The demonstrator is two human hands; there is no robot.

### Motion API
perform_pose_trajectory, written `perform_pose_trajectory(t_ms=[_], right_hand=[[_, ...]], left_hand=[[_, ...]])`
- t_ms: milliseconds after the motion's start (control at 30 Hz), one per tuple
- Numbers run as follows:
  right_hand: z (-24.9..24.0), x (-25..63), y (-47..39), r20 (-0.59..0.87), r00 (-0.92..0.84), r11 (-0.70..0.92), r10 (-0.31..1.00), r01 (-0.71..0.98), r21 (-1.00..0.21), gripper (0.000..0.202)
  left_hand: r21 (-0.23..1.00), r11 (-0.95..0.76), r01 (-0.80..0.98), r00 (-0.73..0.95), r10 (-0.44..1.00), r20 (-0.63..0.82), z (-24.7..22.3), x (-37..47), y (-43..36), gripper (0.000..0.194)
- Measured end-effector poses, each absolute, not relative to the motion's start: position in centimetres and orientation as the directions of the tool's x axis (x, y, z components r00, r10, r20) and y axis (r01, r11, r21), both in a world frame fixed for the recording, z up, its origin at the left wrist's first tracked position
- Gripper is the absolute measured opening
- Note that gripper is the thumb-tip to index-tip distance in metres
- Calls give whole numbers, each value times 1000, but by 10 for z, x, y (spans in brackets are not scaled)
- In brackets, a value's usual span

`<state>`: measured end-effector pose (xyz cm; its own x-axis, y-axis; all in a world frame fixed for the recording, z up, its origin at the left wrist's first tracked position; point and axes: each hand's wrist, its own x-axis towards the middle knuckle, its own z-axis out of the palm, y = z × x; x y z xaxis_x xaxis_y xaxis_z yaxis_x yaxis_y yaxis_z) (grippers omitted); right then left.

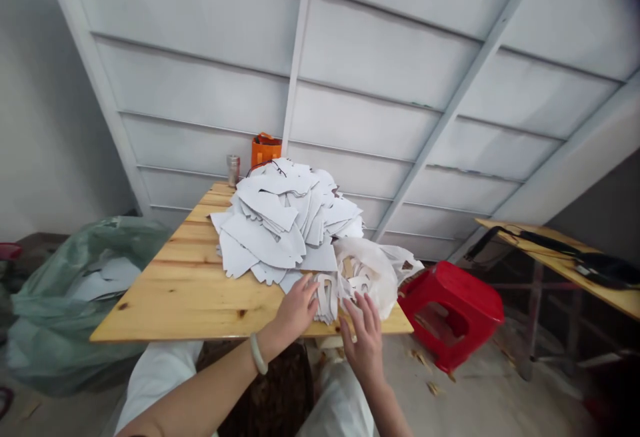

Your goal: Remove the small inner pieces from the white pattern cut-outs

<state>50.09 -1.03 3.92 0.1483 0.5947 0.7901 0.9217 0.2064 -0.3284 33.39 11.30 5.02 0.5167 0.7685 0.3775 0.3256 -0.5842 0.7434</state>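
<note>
My left hand is at the near side of the table, its fingers apart beside a small stack of white looped cut-outs. On the other side of that stack, my right hand has its fingers spread near a white plastic bag. More small cut-out pieces show in the bag's mouth. Behind my hands rises a large heap of flat white cut-out sheets, some with scalloped edges. Whether the fingertips touch the stack or the bag, I cannot tell.
The wooden table stands against a white panelled wall. An orange bag and a metal-looking container are at its back. Left on the floor is a green plastic sack with white sheets. A red stool stands right, before another wooden table.
</note>
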Motion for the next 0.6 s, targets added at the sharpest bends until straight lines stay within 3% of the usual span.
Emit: perform_pose_trajectory(t_ms=[67, 167, 233, 300, 433, 600], right_hand=[[41, 478, -6, 775, 140, 264, 617, 890, -371, 36], [51, 443, 14, 637, 276, 279, 719, 726, -629, 26], [62, 423, 40, 414, 386, 184, 824, 509, -841, 31], [74, 408, 72, 162, 461, 43, 873, 258, -965, 46], [91, 397, 130, 83, 467, -8, 880, 190, -982, 36], [122, 409, 161, 225, 529, 54, 818, 318, -947, 22]], left_hand=[[739, -587, 332, 515, 769, 379, 52, 308, 112, 40], [755, -566, 330, 482, 789, 381, 52, 262, 109, 39], [776, -539, 328, 447, 812, 375, 51, 229, 104, 32], [780, -515, 355, 404, 837, 369, 49, 199, 99, 21], [770, -493, 406, 286, 868, 405, 43, 149, 96, 22], [775, -439, 454, 196, 898, 394, 24, 108, 103, 28]])
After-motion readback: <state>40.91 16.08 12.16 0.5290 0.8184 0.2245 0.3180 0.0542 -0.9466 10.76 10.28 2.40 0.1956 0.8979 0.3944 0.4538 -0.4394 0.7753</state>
